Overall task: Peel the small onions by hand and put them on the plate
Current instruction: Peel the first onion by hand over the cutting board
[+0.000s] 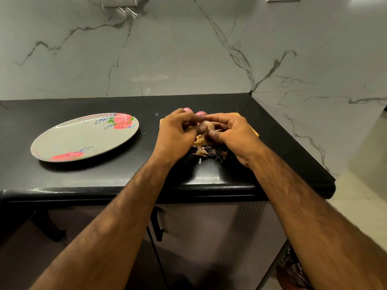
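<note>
Holding one small onion [209, 125] between both hands, head view only. Left hand [178, 132]: fingers curled round the onion's left side, thumb tip pressed on its near face. Right hand [232, 135]: fingers curled over the top, thumb tip at the onion's lower edge, close to the left thumb. Onion looks pale and is mostly covered by fingers. It sits over the wooden board [254, 132]; can't tell whether it's lifted or touching.

Two pinkish onions [188, 109] peek out just behind the knuckles, at the board's far side. Skins and root threads [209, 152] are heaped at the board's near edge, partly on the black counter [104, 174].

Plate [83, 139], floral print, lies flat on the counter left of the hands, apart from the board. Marble wall [188, 49] behind.
</note>
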